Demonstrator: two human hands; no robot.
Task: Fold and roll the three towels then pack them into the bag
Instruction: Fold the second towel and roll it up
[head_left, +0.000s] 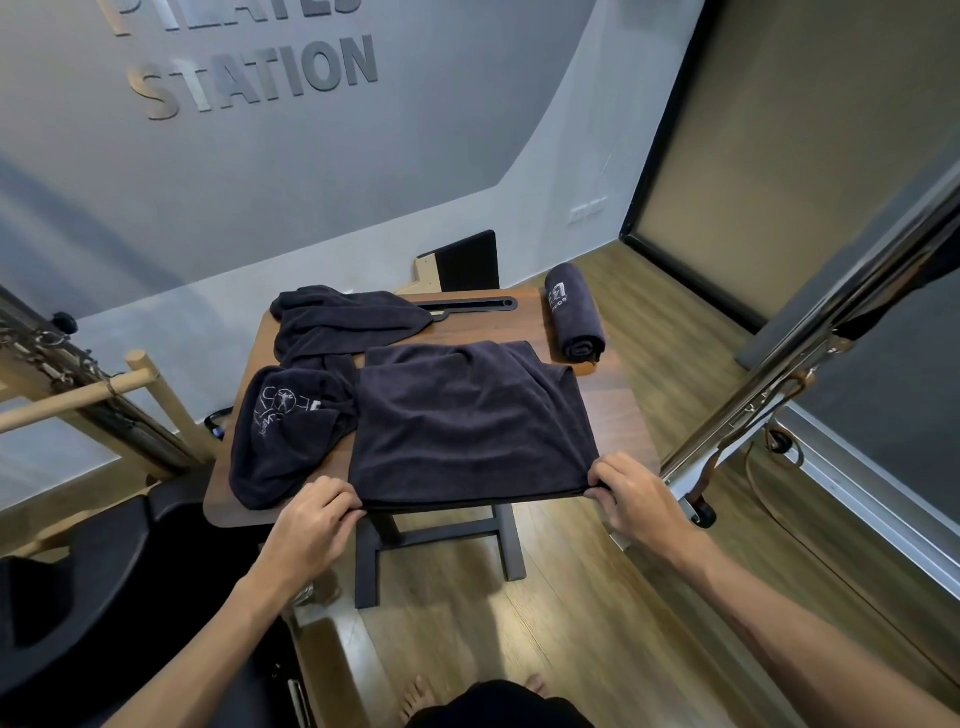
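— Hands, item one?
— Left hand (317, 512): fingers curled, pinching the near left corner of the folded towel (470, 421). Right hand (631, 493): fingers curled likewise, pinching the near right corner. Both sit at the table's near edge, the towel's hem stretched between them.

— Folded towel, condition?
— Dark, doubled over, lying flat on the wooden table (608, 410), a loose ridge near its far edge. Its near hem slightly overhangs the table edge.

— Other towels?
— One rolled towel (574, 312), dark with pale lettering, lying at the far right corner of the table, apart from the folded one. One crumpled towel (337, 319), unfolded, heaped at the far left, just beside the folded towel's far left corner.

— Bag?
— Dark cloth bag (283, 436) with a pale printed emblem, lying slack on the table's left side, touching the folded towel's left edge and the crumpled towel above it.

— Surroundings?
— Grey wall with raised lettering (257, 73) reading "STATION", wood-look floor, a wooden bar (67, 397) to the left, a chrome pole (810, 332) to the right. Bare feet show at the bottom edge.
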